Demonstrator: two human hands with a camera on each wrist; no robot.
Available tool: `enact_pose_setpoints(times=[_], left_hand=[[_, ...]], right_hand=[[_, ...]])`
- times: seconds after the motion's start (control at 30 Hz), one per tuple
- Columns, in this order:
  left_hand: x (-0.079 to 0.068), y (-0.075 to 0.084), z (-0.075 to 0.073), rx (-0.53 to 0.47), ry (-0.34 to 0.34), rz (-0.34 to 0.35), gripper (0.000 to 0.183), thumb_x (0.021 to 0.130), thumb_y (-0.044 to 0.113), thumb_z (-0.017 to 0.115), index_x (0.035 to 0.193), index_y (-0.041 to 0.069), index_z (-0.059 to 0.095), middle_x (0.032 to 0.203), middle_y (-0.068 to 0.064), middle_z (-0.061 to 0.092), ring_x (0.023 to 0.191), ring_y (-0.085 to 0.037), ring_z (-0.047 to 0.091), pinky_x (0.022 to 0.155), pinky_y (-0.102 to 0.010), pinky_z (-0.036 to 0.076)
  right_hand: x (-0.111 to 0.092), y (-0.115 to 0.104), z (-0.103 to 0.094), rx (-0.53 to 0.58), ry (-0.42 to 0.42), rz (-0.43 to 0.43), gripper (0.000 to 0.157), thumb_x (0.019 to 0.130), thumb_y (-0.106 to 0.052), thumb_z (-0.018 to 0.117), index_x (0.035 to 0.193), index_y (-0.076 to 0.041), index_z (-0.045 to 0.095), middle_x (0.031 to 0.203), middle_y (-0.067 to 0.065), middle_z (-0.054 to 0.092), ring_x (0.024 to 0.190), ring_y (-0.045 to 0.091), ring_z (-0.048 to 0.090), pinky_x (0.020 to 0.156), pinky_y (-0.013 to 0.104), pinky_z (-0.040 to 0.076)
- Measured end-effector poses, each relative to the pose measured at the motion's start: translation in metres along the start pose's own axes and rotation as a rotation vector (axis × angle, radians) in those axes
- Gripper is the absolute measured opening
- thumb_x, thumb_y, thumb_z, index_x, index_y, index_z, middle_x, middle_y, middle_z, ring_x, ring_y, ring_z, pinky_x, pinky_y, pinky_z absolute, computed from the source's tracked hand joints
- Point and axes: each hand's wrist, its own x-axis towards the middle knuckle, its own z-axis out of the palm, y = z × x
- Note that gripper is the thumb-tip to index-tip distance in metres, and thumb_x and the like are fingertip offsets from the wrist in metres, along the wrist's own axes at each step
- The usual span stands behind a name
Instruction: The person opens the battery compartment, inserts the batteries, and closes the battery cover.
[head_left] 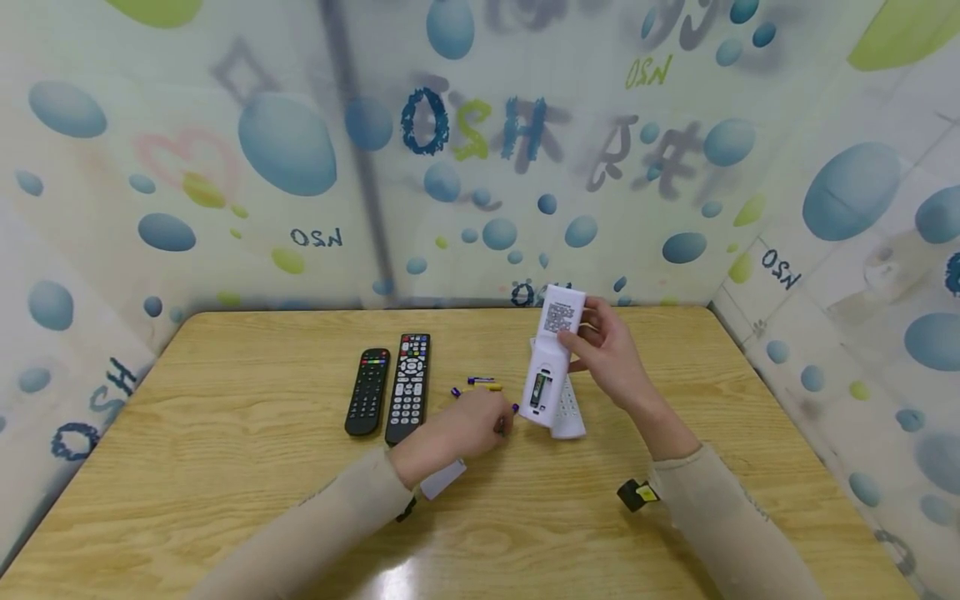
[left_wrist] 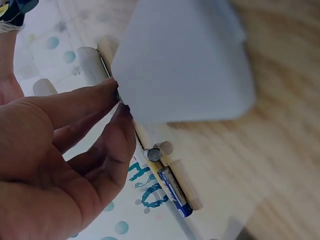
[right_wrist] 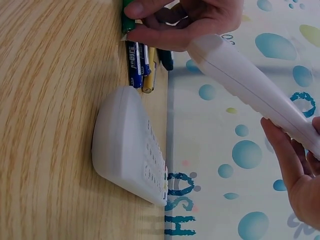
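My right hand (head_left: 611, 354) grips a white remote control (head_left: 551, 354) with its back facing me. Its battery compartment is uncovered, and one dark green battery (head_left: 538, 390) sits inside. My left hand (head_left: 467, 423), low over the table to its left, pinches a green battery (right_wrist: 128, 22) between thumb and finger. Blue batteries (right_wrist: 134, 65) and a yellow battery (right_wrist: 149, 72) lie just beyond those fingers. Another white remote (head_left: 570, 412) rests keys up on the table, partly hidden behind the held one. A pale flat piece (head_left: 443, 479) shows below my left wrist.
Two black remotes, a smaller one (head_left: 367, 392) and a longer one (head_left: 408, 387), lie side by side left of the batteries. The wooden table (head_left: 225, 433) meets a patterned wall (head_left: 480, 208) at the back.
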Motion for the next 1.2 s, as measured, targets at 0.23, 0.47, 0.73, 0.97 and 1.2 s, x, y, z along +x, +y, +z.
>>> enact_pose_setpoints(times=[0.23, 0.47, 0.73, 0.97, 1.2], left_hand=[[-0.007, 0.0, 0.003, 0.042, 0.032, 0.03, 0.006, 0.092, 0.006, 0.076, 0.095, 0.011, 0.075, 0.082, 0.005, 0.064, 0.073, -0.009, 0.057, 0.065, -0.025, 0.051], [-0.013, 0.002, 0.003, 0.086, 0.061, 0.05, 0.01, 0.091, 0.004, 0.075, 0.101, 0.008, 0.076, 0.095, -0.001, 0.072, 0.083, -0.011, 0.064, 0.072, -0.025, 0.054], [-0.022, 0.003, -0.001, 0.06, 0.083, 0.077, 0.015, 0.09, -0.001, 0.071, 0.102, 0.005, 0.077, 0.1, -0.004, 0.073, 0.094, -0.017, 0.067, 0.078, -0.028, 0.056], [-0.028, 0.001, -0.011, -0.075, 0.102, 0.095, 0.014, 0.09, -0.003, 0.07, 0.101, 0.004, 0.074, 0.091, -0.001, 0.069, 0.084, -0.013, 0.062, 0.071, -0.027, 0.054], [-0.035, 0.0, -0.02, -0.148, 0.123, 0.113, 0.013, 0.088, -0.005, 0.071, 0.097, 0.005, 0.072, 0.087, -0.001, 0.066, 0.077, -0.012, 0.059, 0.067, -0.027, 0.053]], right_hand=[[0.0, 0.0, 0.001, -0.007, -0.002, -0.009, 0.05, 0.104, -0.008, 0.061, 0.148, -0.003, 0.039, 0.133, 0.022, 0.054, 0.11, 0.039, 0.061, 0.071, 0.041, 0.063], [0.0, 0.002, 0.002, -0.013, -0.003, -0.004, 0.051, 0.104, -0.009, 0.061, 0.149, -0.004, 0.038, 0.134, 0.021, 0.054, 0.112, 0.039, 0.061, 0.072, 0.041, 0.063], [0.001, 0.004, 0.002, 0.017, -0.012, -0.008, 0.05, 0.104, -0.007, 0.06, 0.148, -0.004, 0.038, 0.133, 0.022, 0.054, 0.109, 0.038, 0.062, 0.071, 0.042, 0.063], [0.002, 0.003, 0.004, 0.012, -0.023, 0.002, 0.049, 0.104, -0.008, 0.061, 0.148, -0.004, 0.039, 0.133, 0.022, 0.054, 0.109, 0.038, 0.062, 0.071, 0.042, 0.062], [0.002, 0.002, 0.007, 0.014, -0.041, 0.004, 0.048, 0.104, -0.008, 0.061, 0.147, -0.004, 0.04, 0.132, 0.022, 0.055, 0.108, 0.038, 0.062, 0.071, 0.042, 0.062]])
